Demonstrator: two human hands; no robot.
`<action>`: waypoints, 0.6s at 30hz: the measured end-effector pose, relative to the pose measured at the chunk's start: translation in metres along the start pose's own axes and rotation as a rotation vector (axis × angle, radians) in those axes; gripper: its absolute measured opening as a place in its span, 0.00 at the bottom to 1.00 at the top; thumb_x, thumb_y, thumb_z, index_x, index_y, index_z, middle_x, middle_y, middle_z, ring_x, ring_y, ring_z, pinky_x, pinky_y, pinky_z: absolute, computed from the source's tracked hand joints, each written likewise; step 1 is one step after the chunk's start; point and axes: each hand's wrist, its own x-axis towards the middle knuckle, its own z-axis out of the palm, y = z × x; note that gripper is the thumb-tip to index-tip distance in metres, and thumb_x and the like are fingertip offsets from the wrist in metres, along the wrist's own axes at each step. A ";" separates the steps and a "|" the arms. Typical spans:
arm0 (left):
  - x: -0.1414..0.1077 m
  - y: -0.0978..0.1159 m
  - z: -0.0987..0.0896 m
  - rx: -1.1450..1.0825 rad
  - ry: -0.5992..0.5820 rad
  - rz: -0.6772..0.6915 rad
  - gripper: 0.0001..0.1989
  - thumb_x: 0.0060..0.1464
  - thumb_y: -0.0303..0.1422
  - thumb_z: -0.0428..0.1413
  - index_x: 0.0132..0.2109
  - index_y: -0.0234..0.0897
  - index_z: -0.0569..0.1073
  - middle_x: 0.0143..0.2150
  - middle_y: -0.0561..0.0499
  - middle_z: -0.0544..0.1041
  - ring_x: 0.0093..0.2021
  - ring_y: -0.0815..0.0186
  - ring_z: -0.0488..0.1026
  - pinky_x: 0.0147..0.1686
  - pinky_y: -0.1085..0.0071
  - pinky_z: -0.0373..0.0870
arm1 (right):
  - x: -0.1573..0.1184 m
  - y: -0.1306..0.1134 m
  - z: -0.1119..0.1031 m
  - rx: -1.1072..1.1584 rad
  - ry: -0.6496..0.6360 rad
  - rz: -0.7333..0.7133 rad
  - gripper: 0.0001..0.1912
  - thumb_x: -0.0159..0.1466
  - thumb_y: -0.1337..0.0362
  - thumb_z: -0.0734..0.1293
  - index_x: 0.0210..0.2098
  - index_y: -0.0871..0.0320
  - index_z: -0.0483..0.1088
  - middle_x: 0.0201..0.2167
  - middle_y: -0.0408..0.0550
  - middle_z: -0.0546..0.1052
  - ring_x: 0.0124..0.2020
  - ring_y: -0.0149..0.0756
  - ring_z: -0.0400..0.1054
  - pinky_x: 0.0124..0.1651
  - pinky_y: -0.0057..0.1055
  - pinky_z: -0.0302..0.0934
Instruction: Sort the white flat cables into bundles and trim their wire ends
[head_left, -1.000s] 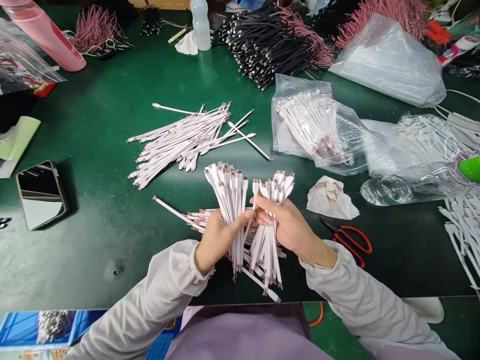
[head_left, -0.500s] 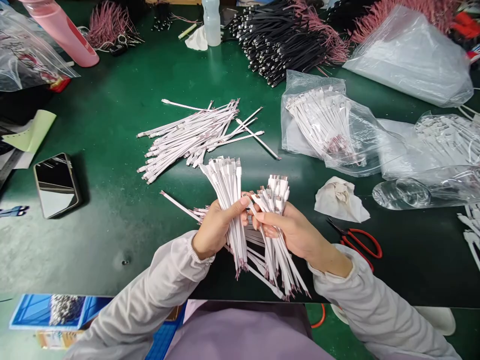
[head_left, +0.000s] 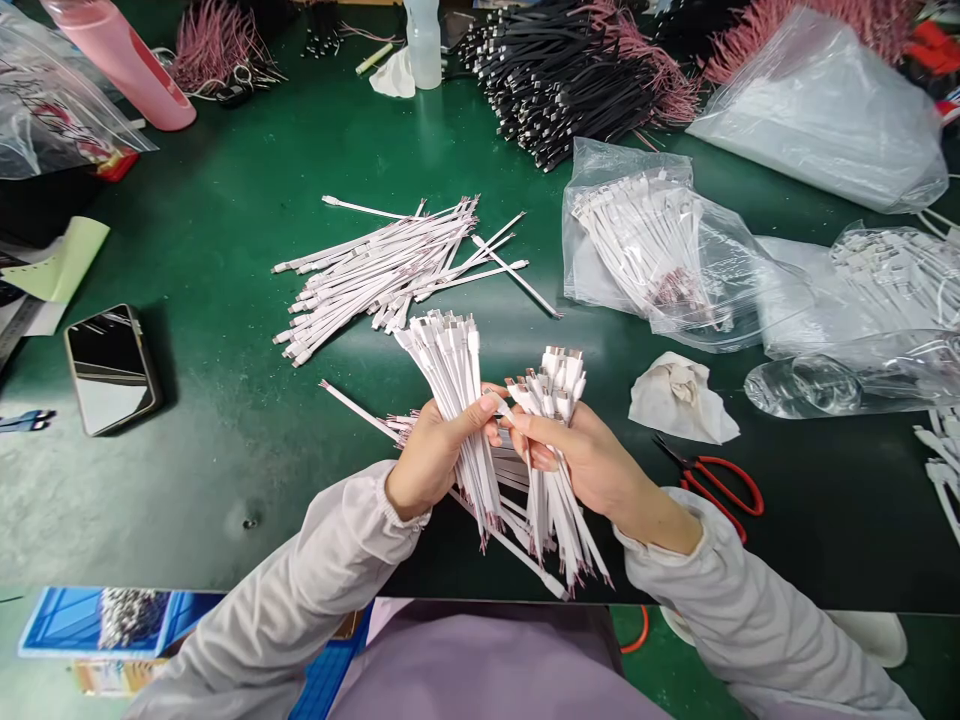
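Above the workbench edge (head_left: 187,588), the left hand (head_left: 435,465) and right hand (head_left: 577,465) grip white cables (head_left: 450,400), fingers closed.

Two bare hands, a left hand (head_left: 431,470) and a right hand (head_left: 577,460), grip one bundle each of flat white cables: the left bundle (head_left: 450,400) and the right bundle (head_left: 559,490). One loose pile of white cables (head_left: 382,270) lies at centre. Along the top are one heap of black cables (head_left: 562,85), one pink bottle (head_left: 120,60) and one translucent plastic bottle (head_left: 424,40). Right of the hands are one pair of red-handled scissors (head_left: 716,485) and one crumpled white cloth (head_left: 679,400). At the left is one black smartphone (head_left: 111,370). At least four clear plastic bags (head_left: 645,240) show.
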 end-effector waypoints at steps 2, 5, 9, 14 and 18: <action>-0.001 0.001 0.001 0.004 0.006 0.005 0.16 0.44 0.37 0.68 0.38 0.32 0.77 0.20 0.56 0.71 0.23 0.72 0.70 0.28 0.76 0.68 | 0.000 -0.001 0.000 -0.002 -0.001 0.000 0.12 0.58 0.61 0.68 0.22 0.59 0.66 0.18 0.40 0.66 0.18 0.23 0.50 0.21 0.26 0.42; -0.001 0.002 0.001 -0.003 -0.005 0.013 0.15 0.44 0.36 0.68 0.37 0.32 0.77 0.20 0.56 0.72 0.23 0.72 0.70 0.28 0.76 0.69 | 0.000 -0.001 0.000 0.033 0.005 0.020 0.11 0.55 0.62 0.70 0.23 0.59 0.65 0.17 0.39 0.66 0.17 0.22 0.50 0.21 0.26 0.42; -0.001 0.001 0.001 -0.019 -0.017 0.022 0.14 0.45 0.36 0.67 0.38 0.32 0.77 0.21 0.56 0.71 0.23 0.72 0.70 0.29 0.75 0.69 | 0.000 0.000 0.000 0.081 0.012 0.046 0.08 0.52 0.64 0.70 0.25 0.59 0.67 0.18 0.39 0.67 0.17 0.22 0.52 0.21 0.25 0.42; 0.000 0.000 -0.001 -0.028 -0.024 0.013 0.14 0.46 0.36 0.67 0.38 0.32 0.77 0.21 0.56 0.72 0.24 0.72 0.71 0.30 0.76 0.70 | 0.000 0.000 -0.001 0.060 -0.006 0.029 0.09 0.56 0.64 0.69 0.24 0.59 0.66 0.19 0.40 0.67 0.18 0.22 0.52 0.21 0.25 0.43; 0.000 -0.001 -0.001 -0.040 -0.036 0.022 0.13 0.46 0.35 0.67 0.37 0.33 0.77 0.21 0.56 0.72 0.24 0.73 0.71 0.29 0.77 0.69 | 0.001 0.001 -0.002 0.080 -0.016 0.037 0.06 0.54 0.66 0.69 0.26 0.60 0.67 0.20 0.40 0.68 0.18 0.21 0.52 0.21 0.24 0.43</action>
